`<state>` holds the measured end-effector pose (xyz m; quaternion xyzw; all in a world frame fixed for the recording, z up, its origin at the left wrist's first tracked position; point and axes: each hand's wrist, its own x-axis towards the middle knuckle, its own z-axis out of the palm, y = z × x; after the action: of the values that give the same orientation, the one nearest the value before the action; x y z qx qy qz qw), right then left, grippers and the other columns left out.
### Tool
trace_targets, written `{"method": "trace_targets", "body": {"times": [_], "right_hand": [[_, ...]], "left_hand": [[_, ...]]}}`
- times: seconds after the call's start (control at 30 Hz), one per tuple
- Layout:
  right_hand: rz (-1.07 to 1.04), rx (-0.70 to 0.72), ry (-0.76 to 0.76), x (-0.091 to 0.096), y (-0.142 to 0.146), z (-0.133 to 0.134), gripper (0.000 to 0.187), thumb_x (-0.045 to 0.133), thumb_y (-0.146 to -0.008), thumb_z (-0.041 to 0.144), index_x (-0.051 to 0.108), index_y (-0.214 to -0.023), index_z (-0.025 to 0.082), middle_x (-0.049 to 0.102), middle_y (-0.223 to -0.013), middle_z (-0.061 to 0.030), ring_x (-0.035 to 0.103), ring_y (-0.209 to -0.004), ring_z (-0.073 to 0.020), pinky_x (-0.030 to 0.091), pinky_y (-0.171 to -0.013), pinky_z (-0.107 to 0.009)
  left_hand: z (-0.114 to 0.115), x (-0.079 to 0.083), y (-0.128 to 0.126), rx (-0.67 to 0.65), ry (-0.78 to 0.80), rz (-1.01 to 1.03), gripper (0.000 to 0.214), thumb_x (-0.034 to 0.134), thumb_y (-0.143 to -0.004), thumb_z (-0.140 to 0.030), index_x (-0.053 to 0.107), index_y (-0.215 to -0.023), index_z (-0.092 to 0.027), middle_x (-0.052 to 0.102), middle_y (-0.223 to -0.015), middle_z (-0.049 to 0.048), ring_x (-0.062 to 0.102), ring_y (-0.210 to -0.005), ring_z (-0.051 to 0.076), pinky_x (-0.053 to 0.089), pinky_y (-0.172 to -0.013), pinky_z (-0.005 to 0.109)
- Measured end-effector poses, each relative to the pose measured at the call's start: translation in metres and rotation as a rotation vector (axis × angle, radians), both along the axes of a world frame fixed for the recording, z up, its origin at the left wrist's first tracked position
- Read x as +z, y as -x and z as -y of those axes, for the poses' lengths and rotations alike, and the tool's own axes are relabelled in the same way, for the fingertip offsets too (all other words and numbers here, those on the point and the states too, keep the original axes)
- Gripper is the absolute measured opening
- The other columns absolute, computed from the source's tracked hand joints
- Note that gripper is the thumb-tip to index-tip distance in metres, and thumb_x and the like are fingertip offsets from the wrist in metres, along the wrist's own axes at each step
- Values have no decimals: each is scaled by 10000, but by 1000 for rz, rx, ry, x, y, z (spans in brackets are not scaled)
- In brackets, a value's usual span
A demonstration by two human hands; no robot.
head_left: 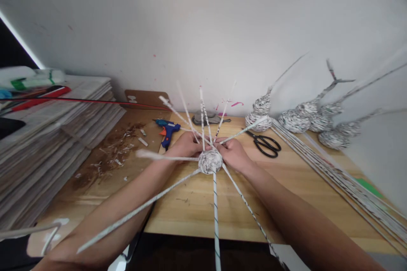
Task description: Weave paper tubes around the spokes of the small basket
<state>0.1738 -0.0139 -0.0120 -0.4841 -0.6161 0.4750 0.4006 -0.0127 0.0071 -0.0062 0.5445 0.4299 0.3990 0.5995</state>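
Note:
A small round weaving of rolled newspaper (pixel 210 161) is held above the wooden table's front half, with several long paper tubes radiating from it in all directions. My left hand (pixel 190 145) grips its far left side, fingers closed among the tubes. On the far right side my right hand (pixel 234 153) pinches the weaving and the base of a tube. The fingertips of both hands are partly hidden behind the tubes and the woven ball. One tube (pixel 216 220) points straight towards me, and another (pixel 140 209) crosses over my left forearm.
A blue glue gun (pixel 170 130) lies left of my hands, black scissors (pixel 267 145) to the right. Several woven gourd shapes (pixel 258 118) stand along the wall. A bundle of paper tubes (pixel 333 178) lies at the right. Stacked newspapers (pixel 92 135) rise at the left beside paper scraps.

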Motion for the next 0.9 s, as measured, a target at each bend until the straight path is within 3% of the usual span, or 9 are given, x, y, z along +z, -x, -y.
{"method": "trace_targets", "body": {"times": [0.2,0.37,0.47,0.57,0.67,0.73,0.9], "right_hand": [[31,-41,-29,1,1,0,177,621,-781,315,753,-750,200,739,-717,-24,646,-691,-201,484,-658,-299],[-31,-68,-50,-4,2,-1,187,641,-777,350,745,-742,199,736,-725,-20,640,-695,-195,483,-658,-296],[-168,-40,16,-1,4,-1,315,663,-790,487,732,-797,180,720,-705,-21,638,-661,-181,495,-622,-283],[-285,9,192,8,2,3,451,634,-805,626,700,-863,184,701,-677,-14,631,-578,-161,507,-526,-264],[-208,121,326,16,-1,7,417,714,-761,583,684,-887,186,715,-682,-21,646,-532,-162,481,-420,-236],[-116,147,314,17,-3,8,339,750,-743,495,674,-823,174,709,-633,-25,634,-488,-155,448,-378,-216],[61,115,245,15,-5,8,242,650,-821,369,603,-672,184,626,-471,17,474,-323,-93,354,-317,-189]], "left_hand": [[4,1,-5,-84,87,46,364,865,-552,-297,801,-878,-149,759,-724,71,667,-598,187,509,-549,268],[-1,-10,-5,-39,-19,-32,379,848,-564,-237,801,-930,-151,761,-729,55,665,-614,177,509,-588,264],[-4,-14,-4,32,-43,-13,407,831,-589,-249,792,-980,-143,760,-723,48,668,-614,174,515,-615,268],[-6,-14,-1,154,-34,-22,437,825,-605,-280,782,-1017,-139,764,-737,54,667,-604,177,509,-602,271],[-8,-10,4,228,-89,-71,360,822,-623,-300,793,-944,-139,770,-780,64,662,-628,171,503,-612,267],[-8,-7,5,200,-81,-50,308,827,-617,-309,795,-863,-127,758,-749,64,644,-613,165,491,-602,267],[-3,1,1,124,86,158,297,890,-506,-271,762,-721,-111,717,-661,51,621,-593,155,486,-608,275]]}}
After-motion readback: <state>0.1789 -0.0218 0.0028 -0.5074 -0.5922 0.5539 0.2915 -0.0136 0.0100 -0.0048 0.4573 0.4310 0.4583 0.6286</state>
